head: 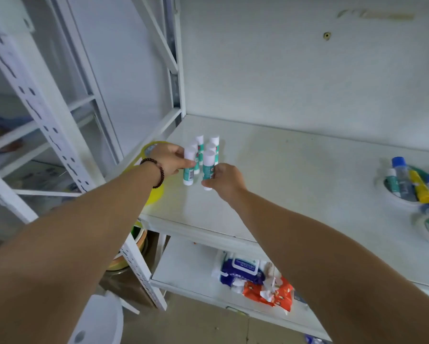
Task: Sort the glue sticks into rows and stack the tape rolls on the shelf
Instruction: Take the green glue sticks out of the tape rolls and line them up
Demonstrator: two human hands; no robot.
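text: none legible | glue sticks, wipes pack: print blurred

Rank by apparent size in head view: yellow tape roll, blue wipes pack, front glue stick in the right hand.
1. blue wipes pack
2. yellow tape roll, partly hidden by the left arm, so unsure versus the pack
3. front glue stick, held by the right hand

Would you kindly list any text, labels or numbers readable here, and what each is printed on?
None is legible.
Upright white-and-teal glue sticks: label print too small to read.
Blue wet-wipes pack on the lower shelf: white label lines blurred.
Orange packet beside it: pattern only, no readable text.
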